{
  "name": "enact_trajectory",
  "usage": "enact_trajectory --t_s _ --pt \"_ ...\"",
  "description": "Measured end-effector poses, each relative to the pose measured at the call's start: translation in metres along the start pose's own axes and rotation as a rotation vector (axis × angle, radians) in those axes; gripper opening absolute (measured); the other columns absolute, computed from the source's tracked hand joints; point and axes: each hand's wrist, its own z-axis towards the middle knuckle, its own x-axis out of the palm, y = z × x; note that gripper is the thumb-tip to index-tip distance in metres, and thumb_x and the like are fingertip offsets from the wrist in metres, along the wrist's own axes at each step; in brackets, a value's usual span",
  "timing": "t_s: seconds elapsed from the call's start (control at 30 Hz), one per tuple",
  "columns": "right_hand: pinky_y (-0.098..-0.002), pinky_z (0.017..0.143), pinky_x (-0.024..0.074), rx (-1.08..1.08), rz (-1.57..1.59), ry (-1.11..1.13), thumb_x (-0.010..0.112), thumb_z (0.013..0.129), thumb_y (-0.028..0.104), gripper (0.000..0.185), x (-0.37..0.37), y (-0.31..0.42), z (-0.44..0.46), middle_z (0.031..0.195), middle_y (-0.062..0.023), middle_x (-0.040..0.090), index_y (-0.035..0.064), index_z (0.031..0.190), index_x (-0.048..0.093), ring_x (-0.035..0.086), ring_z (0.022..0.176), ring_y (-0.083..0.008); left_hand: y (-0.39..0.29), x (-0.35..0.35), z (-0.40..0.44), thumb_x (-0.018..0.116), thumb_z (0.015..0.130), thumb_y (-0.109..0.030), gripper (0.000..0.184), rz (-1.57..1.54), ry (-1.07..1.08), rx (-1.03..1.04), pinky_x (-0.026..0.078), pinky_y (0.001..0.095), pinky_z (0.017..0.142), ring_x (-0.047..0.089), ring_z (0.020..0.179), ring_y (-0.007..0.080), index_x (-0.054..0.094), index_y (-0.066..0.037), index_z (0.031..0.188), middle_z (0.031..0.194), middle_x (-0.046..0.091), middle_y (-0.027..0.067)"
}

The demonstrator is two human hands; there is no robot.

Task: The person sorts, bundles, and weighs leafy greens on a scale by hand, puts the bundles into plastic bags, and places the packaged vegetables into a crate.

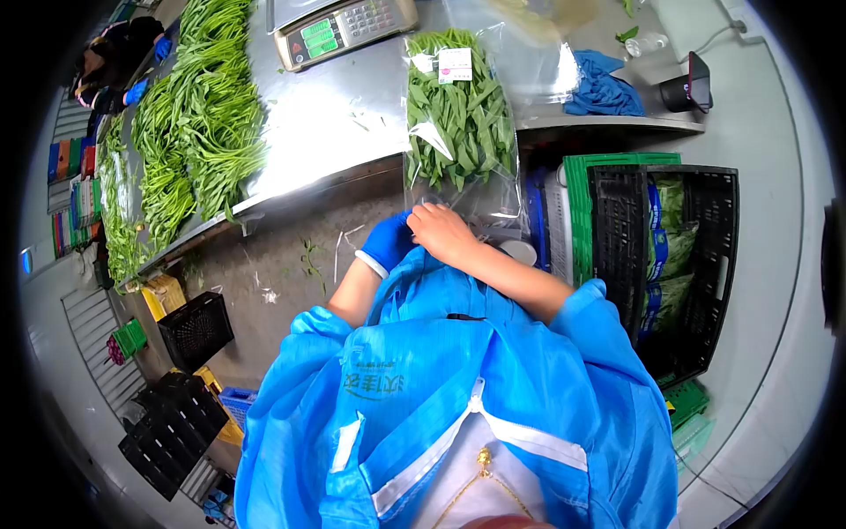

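- Your gloved left hand (388,241) and bare right hand (442,233) meet, half-curled, nearside of the bagged greens (471,119); I cannot tell what they hold.
- Avoid pressing the greens.

Glare-lit steel table (304,115) — scrap-strewn floor (286,234) beneath — pale wall (775,132) right.

And here the blue-gloved left hand (388,240) and bare right hand (442,233) meet in front, forearms (522,279) angled inward!
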Motion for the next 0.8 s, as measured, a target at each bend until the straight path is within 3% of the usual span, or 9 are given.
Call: enact_trajectory --t_s 0.2,0.3,0.33,0.5,0.57,0.67,0.7,0.73,0.8 --pt "-0.0362 0.075 0.0470 -0.247 -0.032 0.077 0.054 0.078 0.015 0.010 -0.022 -0.001 -0.007 0.079 -0.0083 0.056 0.0050 0.076 0.057 0.057 0.083 -0.0251 -0.012 0.008 0.004 0.050 0.093 -0.005 0.021 -0.849 -0.269 -0.380 0.051 0.0328 0.085 0.063 0.094 0.0197 0.061 0.001 0.110 0.103 0.065 0.0110" --pt "-0.0376 0.075 0.0474 -0.058 -0.089 0.071 0.053 0.082 0.016 0.012 -0.046 -0.032 -0.095 0.084 -0.0091 0.059 0.0058 0.083 0.058 0.057 0.088 -0.0268 -0.016 0.004 0.005 0.049 0.096 -0.009 0.023 -0.290 -0.315 -0.289 0.052 0.0332 0.084 0.065 0.091 0.0217 0.061 0.004 0.111 0.100 0.067 0.0138" --pt "-0.0387 0.075 0.0482 0.116 -0.167 0.100 0.053 0.081 0.017 0.014 -0.053 -0.052 -0.152 0.085 -0.0097 0.060 0.0051 0.084 0.059 0.059 0.088 -0.0280 -0.017 0.002 0.002 0.049 0.097 -0.012 0.027 -0.379 -0.241 -0.228 0.053 0.0334 0.084 0.066 0.093 0.0232 0.059 0.006 0.114 0.102 0.067 0.0157" --pt "-0.0438 0.072 0.0522 0.559 0.090 1.350 0.058 0.079 0.024 0.027 -0.020 -0.070 -0.330 0.094 -0.0127 0.066 0.0020 0.094 0.064 0.064 0.086 -0.0343 0.022 -0.022 -0.001 0.053 0.095 -0.016 0.037 -0.302 -0.192 -0.184 0.051 0.0355 0.088 0.064 0.100 0.0261 0.052 0.002 0.127 0.112 0.064 0.0152" --pt "-0.0459 0.071 0.0538 0.562 -0.043 1.130 0.059 0.079 0.026 0.033 -0.025 -0.076 -0.298 0.098 -0.0139 0.068 0.0007 0.098 0.066 0.066 0.086 -0.0368 0.026 -0.034 -0.002 0.057 0.092 -0.016 0.041 -0.017 -0.400 -0.074 0.048 0.0371 0.092 0.060 0.106 0.0287 0.051 -0.001 0.130 0.118 0.061 0.0149" --pt "-0.0430 0.066 0.0526 0.553 -0.374 0.228 0.059 0.081 0.013 0.022 -0.046 -0.100 -0.211 0.087 -0.0149 0.062 0.0023 0.100 0.058 0.064 0.084 -0.0307 0.005 -0.039 0.002 0.063 0.087 -0.017 0.049 0.766 -0.691 0.251 0.045 0.0395 0.096 0.055 0.114 0.0325 0.050 -0.005 0.133 0.128 0.057 0.0146" --pt "-0.0398 0.076 0.0515 0.678 -0.155 0.123 0.062 0.082 0.014 0.037 -0.063 -0.090 -0.175 0.107 -0.0160 0.062 0.0043 0.116 0.053 0.061 0.095 -0.0316 -0.015 -0.031 0.004 0.064 0.085 -0.016 0.052 0.918 -0.653 0.289 0.042 0.0405 0.099 0.052 0.118 0.0330 0.048 -0.006 0.134 0.132 0.053 0.0150" --pt "-0.0396 0.066 0.0523 0.631 0.072 -0.015 0.068 0.075 0.008 0.050 -0.036 -0.111 -0.169 0.112 -0.0187 0.061 -0.0013 0.120 0.049 0.064 0.087 -0.0311 -0.037 -0.023 0.007 0.065 0.083 -0.016 0.056 1.067 -0.620 0.334 0.039 0.0414 0.102 0.048 0.122 0.0335 0.047 -0.007 0.136 0.136 0.049 0.0154" --pt "-0.0273 0.059 0.0485 0.986 0.940 0.076 0.065 0.086 0.017 0.044 -0.043 -0.085 -0.133 0.113 -0.0127 0.062 0.0004 0.123 0.050 0.062 0.071 -0.0184 -0.044 -0.015 0.013 0.068 0.078 -0.018 0.066 1.273 -0.519 0.400 0.031 0.0435 0.107 0.040 0.131 0.0315 0.043 -0.011 0.139 0.144 0.041 0.0117"
